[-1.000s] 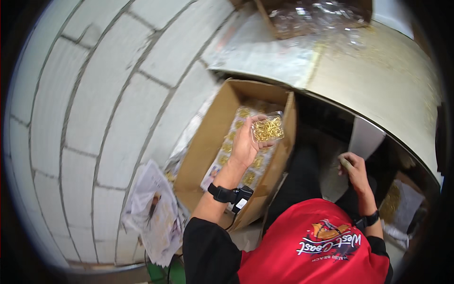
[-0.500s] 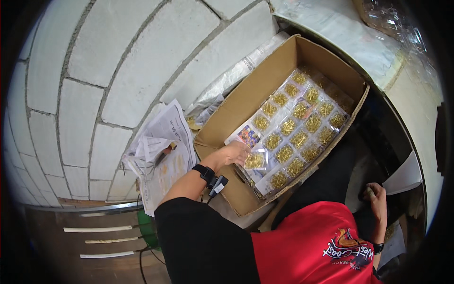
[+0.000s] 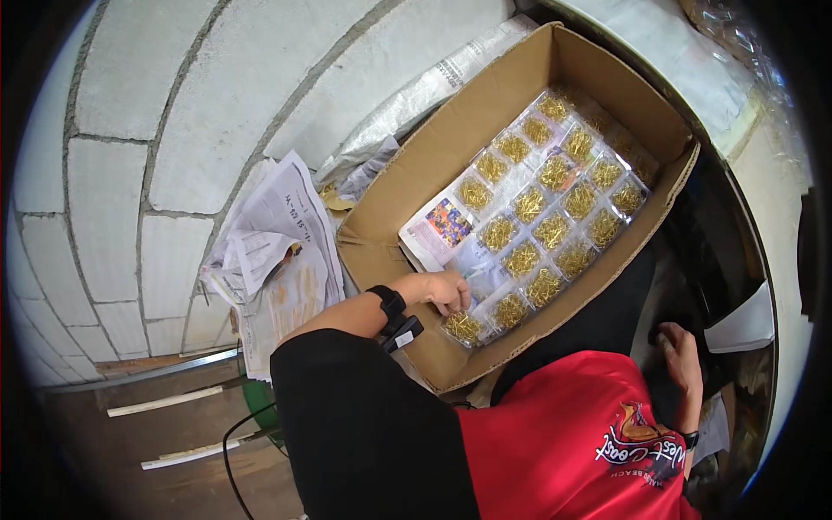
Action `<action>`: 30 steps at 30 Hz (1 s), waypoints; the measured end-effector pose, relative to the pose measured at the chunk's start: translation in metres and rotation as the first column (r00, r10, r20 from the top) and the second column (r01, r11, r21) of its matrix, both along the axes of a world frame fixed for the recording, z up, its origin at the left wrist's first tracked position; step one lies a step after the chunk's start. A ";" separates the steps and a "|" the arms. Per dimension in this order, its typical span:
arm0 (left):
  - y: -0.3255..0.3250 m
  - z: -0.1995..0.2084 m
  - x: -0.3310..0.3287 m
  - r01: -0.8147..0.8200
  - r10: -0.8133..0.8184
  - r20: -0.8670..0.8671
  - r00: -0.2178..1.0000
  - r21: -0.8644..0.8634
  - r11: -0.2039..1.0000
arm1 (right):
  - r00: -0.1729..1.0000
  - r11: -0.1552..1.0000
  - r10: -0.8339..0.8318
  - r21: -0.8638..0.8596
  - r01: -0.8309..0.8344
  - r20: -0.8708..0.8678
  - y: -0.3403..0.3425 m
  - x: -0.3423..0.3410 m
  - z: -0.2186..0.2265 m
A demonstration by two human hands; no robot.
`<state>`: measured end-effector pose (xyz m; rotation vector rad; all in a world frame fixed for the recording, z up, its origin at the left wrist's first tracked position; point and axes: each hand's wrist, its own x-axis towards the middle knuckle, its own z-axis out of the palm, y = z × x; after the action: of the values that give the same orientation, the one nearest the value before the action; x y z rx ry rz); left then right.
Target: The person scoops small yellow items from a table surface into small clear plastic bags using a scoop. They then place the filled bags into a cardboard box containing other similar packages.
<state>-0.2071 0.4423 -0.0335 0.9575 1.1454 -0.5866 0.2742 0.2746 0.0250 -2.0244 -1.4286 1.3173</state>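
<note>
My left hand (image 3: 448,293) is in the near-left corner of an open cardboard box (image 3: 390,204). Its fingers are closed at the edge of a small clear plastic pack (image 3: 462,326) of gold-coloured metal pieces, too fine to name exactly. That pack sits at the near end of a row of similar packs (image 3: 529,206), laid on a printed paper sheet (image 3: 426,234) inside the box. My right hand (image 3: 682,354) is away from the box, low at the right beside my dark-clothed leg. Its fingers are curled, and whatever they may hold is hidden.
Loose printed papers (image 3: 282,234) lie left of the box, against a white block wall (image 3: 199,130). Behind the box is a silvery plastic sack (image 3: 433,82). Clear plastic packaging (image 3: 737,43) is at the far right. A black cable (image 3: 227,455) hangs at lower left.
My left hand has brought the pack nearer and set it down at the near end of the row. The printed sheet's left part is now uncovered. My right hand stays about where it was.
</note>
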 end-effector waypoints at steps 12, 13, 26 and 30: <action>-0.018 -0.068 -0.031 0.317 -0.437 0.072 0.896 0.585 0.746 | 0.982 0.982 0.108 0.139 -0.130 0.157 -0.010 0.006 -0.011; -0.008 -0.055 -0.027 0.457 -0.521 -0.048 0.852 0.554 0.696 | 0.967 0.981 0.166 0.066 -0.182 0.196 -0.010 0.010 -0.010; 0.096 0.208 0.296 -0.231 -0.233 0.413 0.880 0.803 0.550 | 0.328 0.617 -0.787 0.672 0.408 0.523 0.025 0.326 0.090; 0.131 0.179 0.442 -0.206 -0.457 0.331 0.825 0.930 0.303 | 0.214 0.575 -0.745 0.446 0.686 0.632 0.064 0.408 0.089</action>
<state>0.2344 0.5734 0.1455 2.1464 0.7813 0.4184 0.6826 0.3391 0.1142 -2.7992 -0.4329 -0.1069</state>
